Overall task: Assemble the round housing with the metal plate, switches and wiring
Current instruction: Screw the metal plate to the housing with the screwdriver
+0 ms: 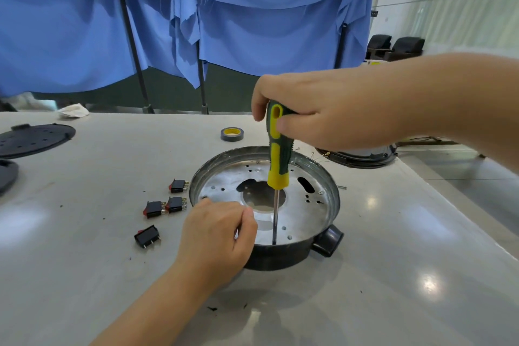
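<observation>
— Where's the grip right now?

— The right hand (pixel 323 112) is curled round the top of the green-and-yellow screwdriver (pixel 276 154), thumb pressed on the handle. The tool stands nearly upright, its long axis running straight down from the grip, and the shaft ends at the near edge of the metal plate (pixel 303 205) (I can't make out the tip or any screw under it; the rim hides that spot).

— And the other hand?

— The left hand (pixel 219 233) sits on the near-left rim of the round housing (pixel 269 260), fingers curled — whether it pinches something small or just steadies the rim I can't tell. It's the nearer hand to that fastening point, just beside the shaft.

— So where does the work lie from the grip?

— Directly below it. The plate lies flat inside the housing, which sits on the worktop (pixel 393 261) with its black handle (pixel 328 240) toward the near right. I'd judge the next move is a twist about that vertical axis, so the shaft must stay plumb.

— The switches?

— Four switches (pixel 168 206) lie loose on the worktop, left of the housing — not fitted yet. A tape roll (pixel 232 134) sits beyond it.
</observation>
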Tool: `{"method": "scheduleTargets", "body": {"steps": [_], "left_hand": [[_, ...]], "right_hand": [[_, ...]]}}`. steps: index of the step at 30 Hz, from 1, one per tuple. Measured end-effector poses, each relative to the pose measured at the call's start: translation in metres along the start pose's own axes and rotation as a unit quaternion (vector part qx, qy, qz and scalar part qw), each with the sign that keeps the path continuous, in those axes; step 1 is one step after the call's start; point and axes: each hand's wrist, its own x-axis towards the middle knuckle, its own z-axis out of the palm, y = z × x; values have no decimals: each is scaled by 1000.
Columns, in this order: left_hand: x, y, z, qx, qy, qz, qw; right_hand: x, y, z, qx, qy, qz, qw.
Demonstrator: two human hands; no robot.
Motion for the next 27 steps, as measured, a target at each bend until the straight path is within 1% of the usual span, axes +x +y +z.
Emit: {"method": "scheduleTargets", "body": {"steps": [1,2,3,5,6,7,8,9,11,12,13,14,15,17,18,19,20,22,23,24,25,27], "left_hand": [[0,0,0,2,1,1,1000],[0,0,0,4,2,1,1000],[0,0,0,6,3,1,1000],[0,0,0,7,2,-2,1000],[0,0,0,7,1,-3,1000],[0,1,0,7,2,-3,1000],[0,1,0,6,3,-2,1000],[0,1,0,6,3,0,1000],[1,1,-1,7,0,4,1000],[1,1,-1,6,0,6,1000],[0,1,-1,4,0,7,1000],[0,1,0,3,0,6,1000],[0,1,0,4,1,5,1000],[0,1,0,8,2,5,1000],[0,1,0,6,2,6,1000],[-1,1,0,5,3,6,1000],[0,1,0,4,2,5,1000],[0,1,-1,2,1,1,1000],[0,1,-1,1,1,-1,1000],[0,1,-1,1,0,-2,1000],[0,2,-1,1,-1,-3,1000],[0,3,-1,2,-1,-1,1000]], "right_hand": [[-1,1,1,-14,8,-7,1000],[-1,1,0,-54,28,-13,998],[-2,2,0,-125,56,-14,990],[-3,2,0,-255,97,-12,962],[-3,0,1,-281,107,-12,954],[-4,-1,2,-284,117,-14,952],[-5,-2,2,-263,115,-14,958],[-6,-3,4,-214,108,-14,971],[-6,-3,6,-77,70,-6,995],[-6,-5,5,-24,52,-8,998],[-6,-6,4,-4,40,-16,999],[-4,-6,4,-22,42,-24,999],[-3,-7,4,-73,61,-28,995],[-1,-7,4,-227,116,-13,967],[0,-8,4,-273,132,-6,953],[0,-9,5,-285,143,-8,948],[0,-10,6,-268,142,-13,953],[0,-10,10,-155,118,-27,980],[0,-10,12,-104,106,-33,988],[1,-10,12,-78,98,-36,991],[1,-10,11,-84,99,-32,991],[2,-7,8,-164,114,-12,980]]}}
